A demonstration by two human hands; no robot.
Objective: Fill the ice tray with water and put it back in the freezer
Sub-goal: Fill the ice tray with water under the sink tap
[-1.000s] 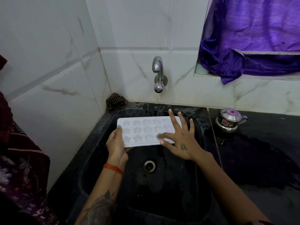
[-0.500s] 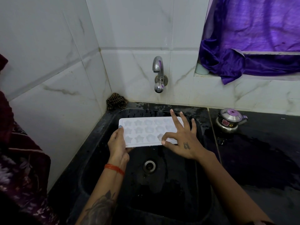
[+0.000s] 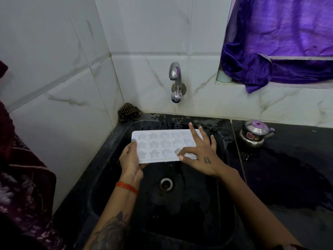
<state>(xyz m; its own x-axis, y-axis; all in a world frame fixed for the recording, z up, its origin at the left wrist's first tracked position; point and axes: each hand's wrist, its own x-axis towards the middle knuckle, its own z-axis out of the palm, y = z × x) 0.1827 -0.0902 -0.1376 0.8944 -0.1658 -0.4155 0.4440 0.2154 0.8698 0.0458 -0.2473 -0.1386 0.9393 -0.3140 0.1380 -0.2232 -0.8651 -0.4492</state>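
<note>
Your fingers (image 3: 182, 153) on the right hand (image 3: 201, 159) are pinching at the near right part of the ice tray (image 3: 162, 145), thumb and forefinger meeting over one of the moulded cells while the other three are spreading straight out above the tray's right end; whether they are lifting something out of that cell or only pressing it, you cannot tell from here. Your left hand (image 3: 130, 159) is gripping the tray's left short edge, thumb on top and the rest curled underneath. You are holding the tray roughly level over the sink (image 3: 108, 177), just below and in front of the tap (image 3: 175, 82), with the drain (image 3: 166, 184) lying on your side of the tray. No water is running from the tap, and the star and flower cells are looking pale and dry-ish, though whether any hold water is too hard to judge. So the filling seems not yet begun, or barely. Still ahead of you: opening the tap, filling every cell, then carrying the tray level to the freezer, which is not in view.
</note>
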